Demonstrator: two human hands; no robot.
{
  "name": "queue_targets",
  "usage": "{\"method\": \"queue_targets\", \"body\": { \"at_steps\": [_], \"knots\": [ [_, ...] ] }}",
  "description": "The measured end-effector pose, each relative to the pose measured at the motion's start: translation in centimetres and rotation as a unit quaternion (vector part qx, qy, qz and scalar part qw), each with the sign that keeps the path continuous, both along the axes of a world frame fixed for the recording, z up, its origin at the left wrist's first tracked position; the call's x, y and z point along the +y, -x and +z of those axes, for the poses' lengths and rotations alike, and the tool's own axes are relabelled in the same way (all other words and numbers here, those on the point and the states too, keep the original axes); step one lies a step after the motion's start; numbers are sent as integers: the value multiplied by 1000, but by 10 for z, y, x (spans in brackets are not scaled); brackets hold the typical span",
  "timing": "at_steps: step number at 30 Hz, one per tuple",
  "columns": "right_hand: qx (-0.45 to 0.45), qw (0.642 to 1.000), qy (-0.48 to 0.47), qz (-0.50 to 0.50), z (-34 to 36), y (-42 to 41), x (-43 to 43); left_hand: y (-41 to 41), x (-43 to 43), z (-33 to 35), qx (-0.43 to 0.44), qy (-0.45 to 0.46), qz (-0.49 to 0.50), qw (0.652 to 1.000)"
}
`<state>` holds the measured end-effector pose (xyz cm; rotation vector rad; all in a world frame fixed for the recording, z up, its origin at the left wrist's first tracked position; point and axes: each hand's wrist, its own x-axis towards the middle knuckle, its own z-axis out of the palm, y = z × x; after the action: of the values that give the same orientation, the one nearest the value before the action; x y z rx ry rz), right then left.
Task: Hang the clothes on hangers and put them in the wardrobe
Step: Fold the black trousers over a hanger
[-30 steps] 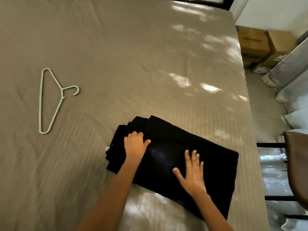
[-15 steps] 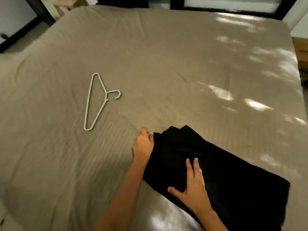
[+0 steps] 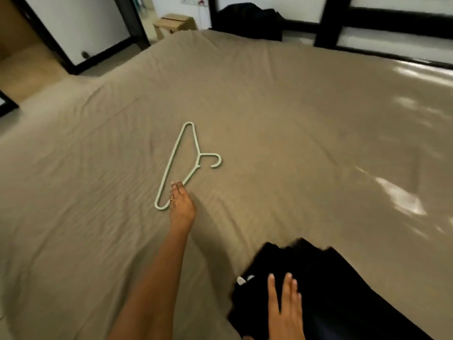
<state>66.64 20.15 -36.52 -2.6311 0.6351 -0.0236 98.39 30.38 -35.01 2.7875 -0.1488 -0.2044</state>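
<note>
1. The pale green hanger [image 3: 199, 157] lies flat on the tan bed [image 3: 282, 106], left of centre and at middle depth. It is far and left of the black folded garment [image 3: 348, 290], which sits at the near right edge, well apart from it.
2. The hanger's long axis runs from near-left to far, leaning slightly right. Its hook points right, toward the garment's side of the bed. One narrow end is nearest the person.
3. The left hand [image 3: 182, 204] is stretched out to that near end. Its fingers [image 3: 176, 187] are fairly straight and close together, lying over the near shoulder arm just above the tip. No finger is seen curled round the plastic. The hand is seen edge-on, so it may be touching the hanger or only hovering over it.
4. The right hand [image 3: 285, 307] lies flat on the garment's near-left part with its fingers spread, pressing rather than gripping.
5. The left hand is by far the nearer of the 2 to the hanger. My judgement is that the next move is to close the left hand on the near end and draw the hanger near and right, along its own axis, to the garment.
6. Only 1 hanger is in view and nothing is hung yet, so the task looks early.
</note>
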Motion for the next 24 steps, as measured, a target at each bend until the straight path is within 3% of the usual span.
{"method": "queue_targets", "body": {
  "at_steps": [3,5,7,10,12,16,20,23,24],
  "knots": [
    [-64,996,53,-39,-15,-3,8,-26,19,-4,35,-36,23,998],
    [-3,998,30,-57,-14,-3,3,-32,21,-4,21,-82,3,996],
    [109,990,-80,-41,-4,-8,-5,-32,19,-1,13,-98,-15,995],
    [206,974,-95,20,24,-23,-27,-21,10,10,-22,43,16,999],
    [249,944,-212,46,34,-18,-37,-5,2,26,-68,150,33,986],
    [130,948,-286,53,37,7,-47,42,-1,62,-151,259,-16,954],
    [31,945,-326,16,53,25,-47,97,-8,91,-92,296,-79,948],
    [-14,934,-338,-116,60,38,-43,130,-6,99,-43,317,-91,943],
    [-33,915,-356,-186,63,41,-40,139,-3,98,-26,318,-91,943]
  ]
}}
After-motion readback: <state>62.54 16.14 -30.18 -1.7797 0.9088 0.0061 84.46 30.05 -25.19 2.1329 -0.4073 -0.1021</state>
